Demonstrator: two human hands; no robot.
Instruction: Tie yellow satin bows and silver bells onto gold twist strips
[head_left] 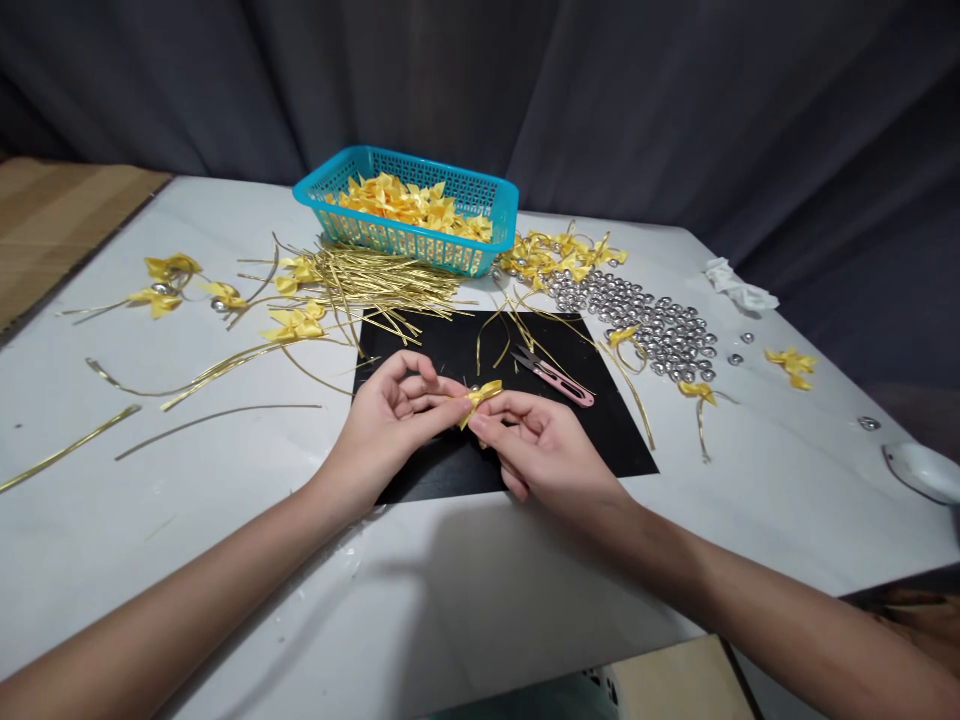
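Observation:
Over a black mat (427, 470), my left hand (401, 405) and my right hand (544, 440) meet at their fingertips. Both pinch one small yellow ribbon bow (486, 392), folded like a flower, with a bit of something shiny at its middle. The fingers cover much of the bow, so its underside is hidden. Just beyond my right hand lies a pair of pink-handled thread snips (559, 380), blades pointing left. Several gold cords (517, 325) rest on the mat's far edge behind the bow.
A blue basket (506, 215) of yellow bows stands at the back, with a pile of gold cords (382, 280) before it. Silver bell-like beads (652, 320) spread to the right, near a white object (926, 470). Tied bows (161, 290) lie at the left.

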